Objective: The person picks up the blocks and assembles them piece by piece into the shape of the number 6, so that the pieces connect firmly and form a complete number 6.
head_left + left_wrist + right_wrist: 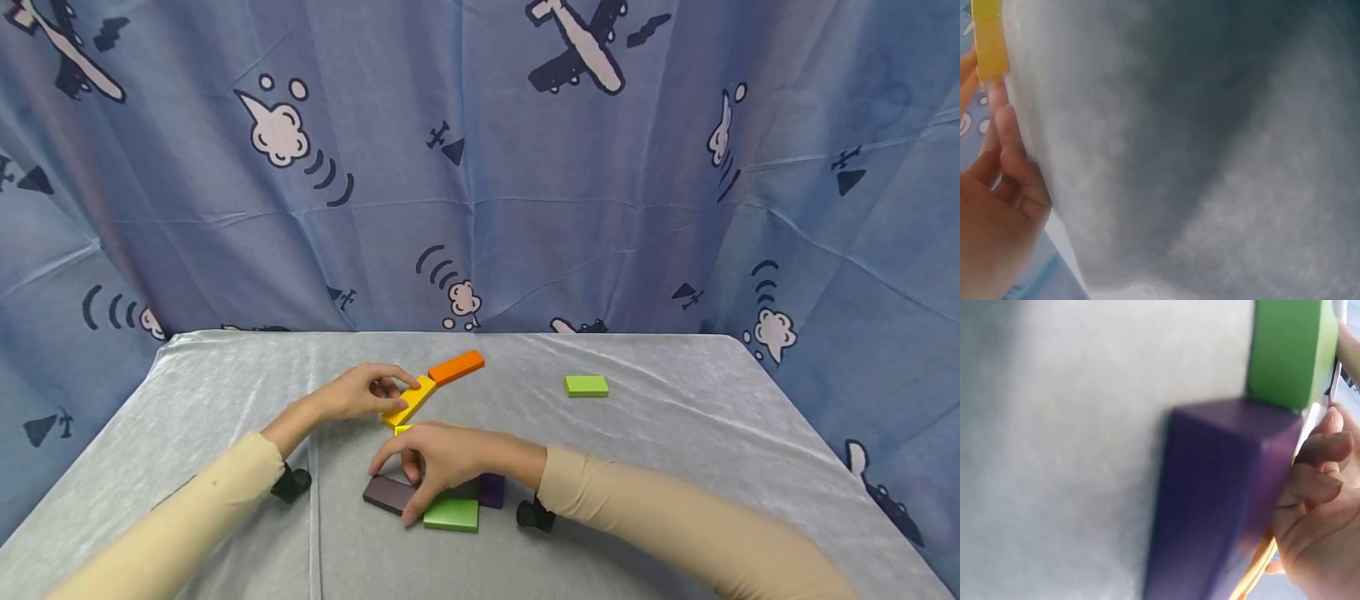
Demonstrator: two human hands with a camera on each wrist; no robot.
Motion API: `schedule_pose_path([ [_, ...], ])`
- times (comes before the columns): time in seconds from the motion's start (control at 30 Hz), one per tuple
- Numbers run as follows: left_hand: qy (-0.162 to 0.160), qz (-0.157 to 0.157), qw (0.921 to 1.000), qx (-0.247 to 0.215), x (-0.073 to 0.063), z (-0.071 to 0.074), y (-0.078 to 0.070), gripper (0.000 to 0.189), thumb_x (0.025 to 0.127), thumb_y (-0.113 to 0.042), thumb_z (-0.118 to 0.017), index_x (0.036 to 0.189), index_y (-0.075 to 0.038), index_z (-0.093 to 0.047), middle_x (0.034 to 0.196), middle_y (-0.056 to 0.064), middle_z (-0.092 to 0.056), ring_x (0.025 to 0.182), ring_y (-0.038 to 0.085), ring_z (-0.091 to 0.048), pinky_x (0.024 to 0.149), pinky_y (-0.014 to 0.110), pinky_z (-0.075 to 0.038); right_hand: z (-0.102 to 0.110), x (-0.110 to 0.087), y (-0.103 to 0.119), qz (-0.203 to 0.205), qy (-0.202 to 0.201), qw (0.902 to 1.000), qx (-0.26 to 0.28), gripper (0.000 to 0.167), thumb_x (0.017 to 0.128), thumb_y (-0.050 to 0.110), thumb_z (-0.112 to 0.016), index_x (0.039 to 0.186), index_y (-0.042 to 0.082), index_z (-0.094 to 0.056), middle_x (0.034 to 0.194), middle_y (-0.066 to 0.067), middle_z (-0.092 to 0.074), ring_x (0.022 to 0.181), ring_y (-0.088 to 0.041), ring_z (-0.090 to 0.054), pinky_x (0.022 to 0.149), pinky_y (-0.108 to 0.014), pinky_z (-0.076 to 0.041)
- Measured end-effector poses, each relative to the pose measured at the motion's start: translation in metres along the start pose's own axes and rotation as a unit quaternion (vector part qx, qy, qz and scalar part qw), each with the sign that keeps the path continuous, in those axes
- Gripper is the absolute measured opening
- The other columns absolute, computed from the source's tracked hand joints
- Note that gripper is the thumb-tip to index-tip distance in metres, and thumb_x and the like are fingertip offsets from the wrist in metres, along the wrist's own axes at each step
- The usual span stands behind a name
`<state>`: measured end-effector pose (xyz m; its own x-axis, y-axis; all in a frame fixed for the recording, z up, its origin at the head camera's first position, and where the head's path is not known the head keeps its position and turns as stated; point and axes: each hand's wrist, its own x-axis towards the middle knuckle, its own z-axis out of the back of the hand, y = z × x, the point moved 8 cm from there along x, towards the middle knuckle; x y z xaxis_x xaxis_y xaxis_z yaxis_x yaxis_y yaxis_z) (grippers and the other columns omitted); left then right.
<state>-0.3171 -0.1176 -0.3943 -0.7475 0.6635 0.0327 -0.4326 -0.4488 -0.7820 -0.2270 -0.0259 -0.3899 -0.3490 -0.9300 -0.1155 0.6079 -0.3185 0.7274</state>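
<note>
My left hand (363, 392) pinches a golden-yellow block (412, 402) between thumb and fingers at the left of the arrangement. That block also shows at the top left of the left wrist view, beside the fingers. Nearer to me, my right hand (453, 457) grips a dark grey-brown block (387, 493), its thumb on the near edge. Under and beside this hand lie a green block (451, 516) and a dark purple block (1204, 500). A bright yellow block (402, 429) is mostly hidden behind the right hand.
An orange block (456, 367) lies just beyond the golden-yellow one, end to end with it. Apart on the right lies a lime-green block (587, 386). A pale grey cloth (675, 450) covers the table, and a blue patterned curtain (390, 275) hangs behind it.
</note>
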Motion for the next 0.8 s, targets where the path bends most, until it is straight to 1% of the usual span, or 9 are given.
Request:
schedule_pose_path([
  [0.2,0.001,-0.002,1.0000,0.000,-0.0004,0.0000,-0.0013,0.030,0.098,-0.008,-0.069,0.127,0.001,-0.067,0.093,0.006,-0.067,0.077,0.022,-0.061,0.064,0.029,-0.050,-0.0006,-0.0010,-0.0006,-0.019,-0.018,0.9995,-0.015,0.054,0.079,0.024,-0.091,0.126,0.017,-0.065,0.076,0.007,-0.055,0.066,-0.004,-0.051,0.065,-0.019,-0.046],
  [0.33,0.001,-0.002,1.0000,-0.002,-0.0009,-0.0002,-0.0013,0.030,0.098,-0.008,-0.069,0.127,0.001,-0.066,0.093,0.006,-0.067,0.076,0.022,-0.060,0.063,0.029,-0.050,-0.0007,-0.0018,0.0000,-0.019,-0.022,0.9994,-0.020,0.054,0.079,0.024,-0.091,0.125,0.016,-0.065,0.075,0.008,-0.055,0.065,-0.004,-0.052,0.066,-0.019,-0.047],
  [0.57,0.002,-0.003,1.0000,-0.006,-0.0012,-0.0006,-0.0004,0.030,0.099,-0.007,-0.068,0.127,0.001,-0.066,0.093,0.007,-0.067,0.076,0.022,-0.060,0.063,0.029,-0.049,0.0008,-0.0042,-0.0032,-0.022,-0.019,0.9996,-0.006,0.053,0.081,0.023,-0.090,0.127,0.016,-0.066,0.075,0.007,-0.055,0.065,-0.004,-0.051,0.064,-0.019,-0.045],
  [0.8,0.000,-0.005,1.0000,-0.002,-0.0007,-0.0001,-0.0003,0.030,0.098,-0.008,-0.069,0.127,0.001,-0.067,0.093,0.007,-0.067,0.076,0.022,-0.060,0.064,0.029,-0.049,0.0031,-0.0054,-0.0031,-0.016,-0.015,0.9996,0.018,0.050,0.083,0.018,-0.088,0.127,0.012,-0.066,0.073,0.004,-0.055,0.064,-0.006,-0.050,0.063,-0.019,-0.044],
])
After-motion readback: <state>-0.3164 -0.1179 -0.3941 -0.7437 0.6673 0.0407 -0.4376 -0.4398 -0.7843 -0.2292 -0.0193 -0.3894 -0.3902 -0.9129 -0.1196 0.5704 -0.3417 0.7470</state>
